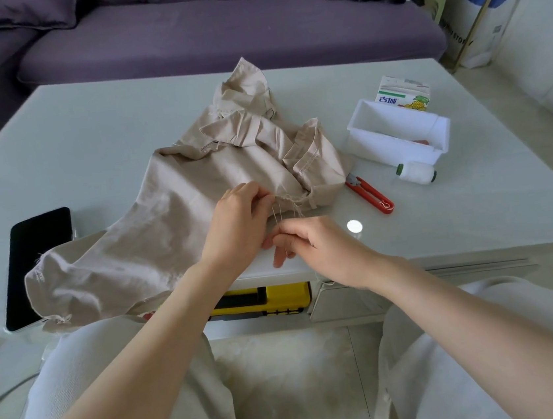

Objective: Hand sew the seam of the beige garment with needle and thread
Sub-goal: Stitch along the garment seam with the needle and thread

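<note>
Garment: the beige garment (197, 190) was laid crumpled on the white table (88, 144), its worked edge brought close to the table's front edge.
Left hand: the left hand (240, 220) was rested on the cloth, and the fabric at the seam was pinched between its curled fingertips.
Right hand: the right hand (310, 243) was held just in front of the seam, thumb and forefinger closed narrowly on the thread (278, 213); the other fingers were left loose.
Thread: several fine strands were seen stretched from the seam down to the right hand.
Needle: it could not be made out; it was too small or was hidden in the fingers.
Step in hand: a stitch was judged to be in the course of being drawn through.
Doing it well: the thread should be drawn out evenly until the slack is taken up, with the cloth pinned flat by the left hand so the seam is not puckered; the doubled strands should be watched for tangles.
Nearby: red snips (370, 195) and a white spool (415, 172) were placed to the right of the garment, within reach.
</note>
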Demonstrator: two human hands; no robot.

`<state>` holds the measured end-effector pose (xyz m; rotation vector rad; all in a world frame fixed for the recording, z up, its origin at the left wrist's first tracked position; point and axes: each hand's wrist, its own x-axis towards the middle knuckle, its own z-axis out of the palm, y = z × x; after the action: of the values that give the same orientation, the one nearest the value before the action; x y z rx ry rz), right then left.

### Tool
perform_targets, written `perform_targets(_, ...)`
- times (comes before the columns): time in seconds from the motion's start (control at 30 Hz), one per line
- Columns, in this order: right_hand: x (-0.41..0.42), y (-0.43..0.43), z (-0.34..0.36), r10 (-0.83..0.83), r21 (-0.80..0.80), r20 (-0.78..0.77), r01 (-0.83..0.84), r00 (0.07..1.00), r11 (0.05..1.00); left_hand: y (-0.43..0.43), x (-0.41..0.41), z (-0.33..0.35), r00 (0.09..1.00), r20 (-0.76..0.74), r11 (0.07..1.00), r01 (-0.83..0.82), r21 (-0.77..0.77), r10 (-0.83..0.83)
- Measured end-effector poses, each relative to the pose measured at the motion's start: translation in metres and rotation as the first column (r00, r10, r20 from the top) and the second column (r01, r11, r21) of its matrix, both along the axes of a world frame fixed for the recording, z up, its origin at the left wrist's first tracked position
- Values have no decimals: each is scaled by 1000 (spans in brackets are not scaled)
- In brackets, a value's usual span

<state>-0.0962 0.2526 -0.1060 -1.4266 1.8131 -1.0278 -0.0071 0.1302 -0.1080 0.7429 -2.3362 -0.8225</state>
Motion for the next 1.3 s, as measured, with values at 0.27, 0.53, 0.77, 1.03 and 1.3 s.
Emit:
perform_targets(0.27,3,1,-2,-224,29,-18,224,974,974,-2,1,1,999,-30,1000,-14,-11,13)
perform_targets(0.53,-8,1,-8,-343,-34,-95,342,934,939,0,3,0,1000,-18,1000,-18,-1,18)
perform_targets(0.77,0,4,-2,-286,5,-52,287,957,958,0,5,1,1000,-1,1000,-21,19,21)
perform_targets(1.03,6,9,6,-167,-102,80,174,983,979,0,6,-1,998,53,999,26,41,-28)
perform_targets(1.3,-11,15,20,-315,-177,316,382,895,907,16,12,-1,926,50,914,376,-149,-373)
